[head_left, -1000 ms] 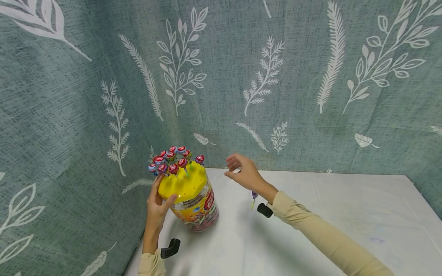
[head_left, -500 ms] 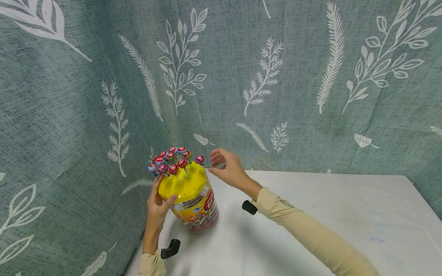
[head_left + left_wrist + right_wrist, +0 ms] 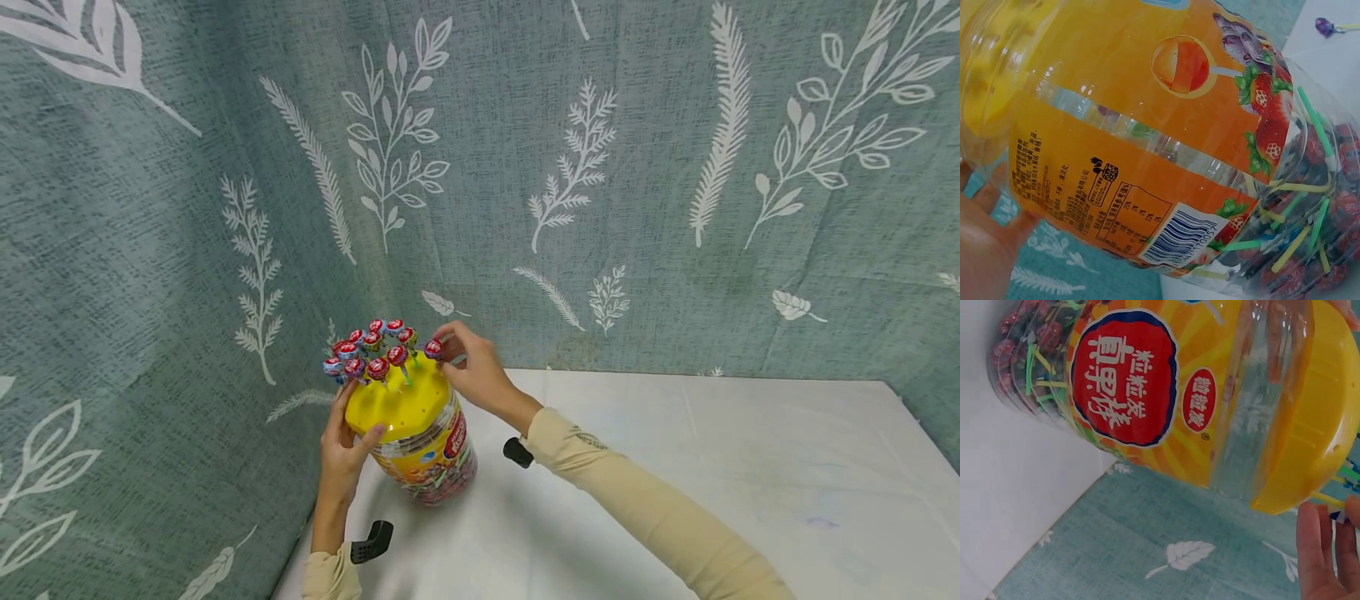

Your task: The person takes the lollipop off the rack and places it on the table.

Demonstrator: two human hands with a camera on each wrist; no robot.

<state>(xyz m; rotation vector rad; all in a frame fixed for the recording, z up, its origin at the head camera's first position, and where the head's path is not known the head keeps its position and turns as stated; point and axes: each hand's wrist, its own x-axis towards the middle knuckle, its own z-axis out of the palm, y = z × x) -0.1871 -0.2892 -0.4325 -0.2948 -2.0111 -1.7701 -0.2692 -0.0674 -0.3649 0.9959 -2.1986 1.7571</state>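
A clear jar [image 3: 431,467] with an orange label stands on the white table, tilted in the head view, its yellow lid [image 3: 401,404] bearing several upright lollipops [image 3: 378,368]. The left hand [image 3: 343,450] grips the lid's left edge, thumb on the near rim. At the lid's right edge, the right hand [image 3: 478,367] pinches a purple-red lollipop [image 3: 432,349]. In the right wrist view its fingers [image 3: 1311,540] are around that lollipop's yellow stick [image 3: 1327,500], close to the lid [image 3: 1316,419]. Loose lollipops [image 3: 1319,250] fill the jar's lower part.
One purple lollipop [image 3: 1324,26] lies on the table beyond the jar in the left wrist view. The white tabletop [image 3: 675,467] extends right of the jar. Leaf-patterned green cloth [image 3: 480,192] hangs behind and along the left.
The right hand has moved left from above the table to the lollipop at the lid's right edge and now pinches it. The left hand and the jar have stayed in place.
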